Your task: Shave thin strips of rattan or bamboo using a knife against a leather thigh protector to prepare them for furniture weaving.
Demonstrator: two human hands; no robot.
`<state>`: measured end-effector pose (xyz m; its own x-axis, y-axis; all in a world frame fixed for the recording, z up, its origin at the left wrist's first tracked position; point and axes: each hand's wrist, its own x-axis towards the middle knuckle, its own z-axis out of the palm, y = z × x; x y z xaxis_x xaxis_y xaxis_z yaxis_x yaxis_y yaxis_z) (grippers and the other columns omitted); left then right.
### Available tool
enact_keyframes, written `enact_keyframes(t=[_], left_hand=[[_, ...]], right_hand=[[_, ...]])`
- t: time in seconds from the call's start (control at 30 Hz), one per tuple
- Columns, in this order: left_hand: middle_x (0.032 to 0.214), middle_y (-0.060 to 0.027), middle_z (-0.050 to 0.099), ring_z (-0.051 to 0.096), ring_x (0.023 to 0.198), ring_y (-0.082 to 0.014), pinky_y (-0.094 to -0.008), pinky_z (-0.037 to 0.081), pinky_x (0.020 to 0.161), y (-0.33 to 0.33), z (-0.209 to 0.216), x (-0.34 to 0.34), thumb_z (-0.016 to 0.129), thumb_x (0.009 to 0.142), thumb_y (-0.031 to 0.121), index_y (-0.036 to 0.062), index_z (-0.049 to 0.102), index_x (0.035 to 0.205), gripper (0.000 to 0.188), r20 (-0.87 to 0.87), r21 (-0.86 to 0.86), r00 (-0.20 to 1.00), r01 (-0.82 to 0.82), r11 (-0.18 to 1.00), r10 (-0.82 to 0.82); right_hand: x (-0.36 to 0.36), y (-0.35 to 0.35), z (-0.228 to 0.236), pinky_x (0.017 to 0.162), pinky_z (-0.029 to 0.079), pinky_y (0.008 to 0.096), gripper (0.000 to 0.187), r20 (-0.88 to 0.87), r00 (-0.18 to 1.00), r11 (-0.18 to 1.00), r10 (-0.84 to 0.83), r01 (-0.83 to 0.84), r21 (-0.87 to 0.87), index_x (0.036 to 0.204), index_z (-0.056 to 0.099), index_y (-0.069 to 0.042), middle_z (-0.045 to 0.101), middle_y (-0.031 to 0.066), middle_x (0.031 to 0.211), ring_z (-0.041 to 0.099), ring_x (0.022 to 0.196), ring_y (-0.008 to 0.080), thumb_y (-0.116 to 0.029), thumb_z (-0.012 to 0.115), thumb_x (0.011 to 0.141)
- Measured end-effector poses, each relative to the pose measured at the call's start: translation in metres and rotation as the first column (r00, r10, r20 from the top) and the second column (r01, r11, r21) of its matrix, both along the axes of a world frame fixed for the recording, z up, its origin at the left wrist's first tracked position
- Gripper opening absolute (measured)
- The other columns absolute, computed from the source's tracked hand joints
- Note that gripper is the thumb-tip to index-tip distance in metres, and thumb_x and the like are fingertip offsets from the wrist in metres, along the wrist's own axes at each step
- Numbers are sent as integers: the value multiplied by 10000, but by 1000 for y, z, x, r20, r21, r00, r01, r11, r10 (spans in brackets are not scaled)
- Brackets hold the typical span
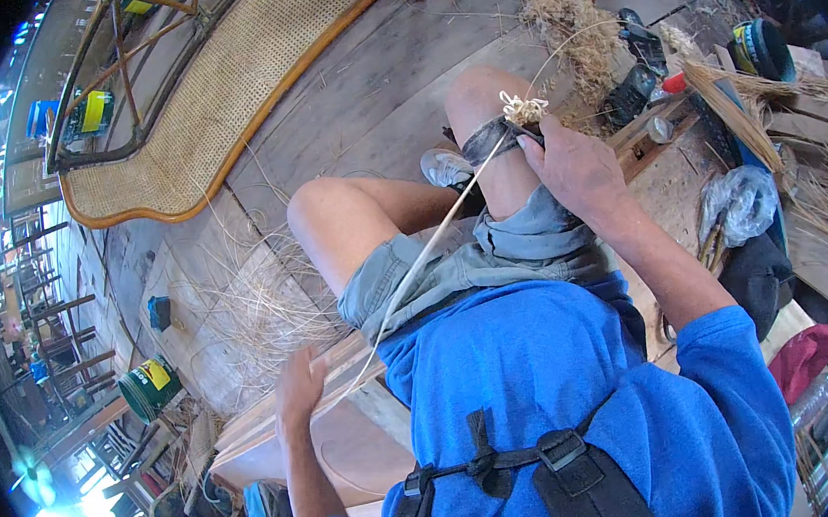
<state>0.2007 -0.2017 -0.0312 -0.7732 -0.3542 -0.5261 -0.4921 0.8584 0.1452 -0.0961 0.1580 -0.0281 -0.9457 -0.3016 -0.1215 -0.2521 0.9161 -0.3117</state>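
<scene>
My right hand [575, 168] is closed on a small dark knife [525, 135], its handle mostly hidden in the fist, at my right knee. Beneath it, a black band [486, 142] is wrapped round the leg. A long pale cane strip [424, 257] runs from the knife down and left across my lap. Curled pale shavings [524, 106] bunch up at the blade, and a thin end arcs beyond them. Near the strip's lower stretch, my left hand [300, 384] is raised, its fingers loosely apart and slightly blurred; the strip passes close to its wrist.
A woven cane panel with a wooden rim [238, 86] lies at the upper left. Loose fibres [258, 293] litter the floor; a shavings heap [566, 29] lies beyond my knee. A green tin [147, 389] stands left. At right are a plastic bag [738, 202] and cane bundles [734, 118].
</scene>
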Motion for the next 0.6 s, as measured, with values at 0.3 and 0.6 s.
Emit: enact_keyframes(t=[0.3, 0.6], left_hand=[[801, -202, 606, 579, 752, -378, -432, 440, 634, 201, 9, -272, 451, 880, 300, 10, 587, 781, 335, -408, 328, 904, 278, 903, -130], [548, -40, 444, 429, 490, -120, -288, 349, 452, 133, -1, -190, 467, 909, 335, 38, 489, 649, 395, -83, 775, 990, -8, 632, 114]], right_hand=[[-3, 6, 2, 632, 490, 470, 350, 80, 995, 998, -57, 59, -24, 899, 540, -18, 609, 221, 711, 611, 695, 383, -360, 470, 867], [-20, 18, -16, 624, 483, 472, 365, 106, 994, 982, -16, 35, -183, 866, 549, -17, 605, 218, 707, 607, 681, 383, -368, 450, 869]])
